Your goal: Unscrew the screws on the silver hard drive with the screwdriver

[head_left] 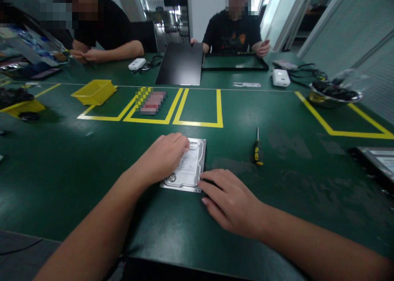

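Note:
A silver hard drive [191, 162] with a white label lies flat on the green table in front of me. My left hand [168, 155] reaches over its left side, fingers together and curled onto the drive; the fingertips are partly hidden. At the drive's lower right corner is my right hand [232, 199], its fingers stretched and a little apart, the tips touching or very close to the edge. To the right, a black and yellow screwdriver [258, 153] rests with its shaft pointing away from me.
Yellow tape outlines [220, 108] mark the table. Beyond stand a yellow bin [95, 93] and, to the right, a metal bowl [332, 100] of dark parts. A black-edged device [374, 166] lies at far right. Across the table, a person handles a dark panel [181, 63]; another sits left.

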Demonstrator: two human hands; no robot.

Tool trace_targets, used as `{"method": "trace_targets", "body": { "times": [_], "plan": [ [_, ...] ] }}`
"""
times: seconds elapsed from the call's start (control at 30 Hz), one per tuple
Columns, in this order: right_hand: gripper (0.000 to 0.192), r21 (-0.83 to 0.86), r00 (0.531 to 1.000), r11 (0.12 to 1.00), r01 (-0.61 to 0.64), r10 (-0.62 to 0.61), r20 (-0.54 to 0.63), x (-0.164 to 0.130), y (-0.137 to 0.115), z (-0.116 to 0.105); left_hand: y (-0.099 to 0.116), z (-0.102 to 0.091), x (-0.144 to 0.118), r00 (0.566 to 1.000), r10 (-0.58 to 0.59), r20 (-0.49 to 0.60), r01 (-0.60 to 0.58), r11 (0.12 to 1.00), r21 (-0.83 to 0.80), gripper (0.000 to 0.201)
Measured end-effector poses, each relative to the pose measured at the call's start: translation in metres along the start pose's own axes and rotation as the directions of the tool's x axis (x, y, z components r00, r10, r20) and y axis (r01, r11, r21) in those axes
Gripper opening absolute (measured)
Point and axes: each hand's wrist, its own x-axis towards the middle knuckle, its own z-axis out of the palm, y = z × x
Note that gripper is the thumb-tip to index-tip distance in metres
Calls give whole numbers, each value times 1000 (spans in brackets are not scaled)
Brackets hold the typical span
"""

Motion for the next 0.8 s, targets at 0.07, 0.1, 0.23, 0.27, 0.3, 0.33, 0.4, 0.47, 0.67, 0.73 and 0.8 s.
{"method": "trace_targets", "body": {
  "times": [0.07,0.1,0.23,0.27,0.3,0.33,0.4,0.47,0.67,0.73,0.8],
  "plan": [
    [32,1,1000,1000,0,0,5,0,0,0,-7,2,0,1000,-25,11,24,997,72,20],
    [32,0,1000,1000,0,0,8,0,0,0,-9,2,0,999,-35,19,33,995,90,20],
    [31,2,1000,1000,-2,2,11,0,0,1,-12,4,-1,998,-37,58,29,992,124,20],
    [31,3,1000,1000,-4,4,11,0,0,1,-12,4,-1,997,-31,64,23,993,120,20],
    [31,6,1000,1000,-5,5,12,0,-1,1,-11,4,0,998,-27,64,19,994,108,20],
    [31,8,1000,1000,-5,5,12,0,-1,1,-11,4,0,998,-23,60,17,995,99,19],
    [31,11,1000,1000,-6,6,11,0,-1,1,-10,3,0,999,-16,49,11,996,90,18],
    [32,11,1000,1000,-4,4,8,1,-1,1,-9,2,1,999,-8,41,4,995,98,16],
    [32,-8,1000,1000,2,-2,19,1,1,1,-6,-1,0,997,-10,73,1,991,132,15],
    [32,-31,1000,999,17,-17,7,1,2,1,-6,0,0,996,-20,84,6,986,167,16],
    [31,-74,999,997,31,-33,-15,1,2,0,-6,1,-1,995,-35,98,15,980,199,19]
  ]
}}
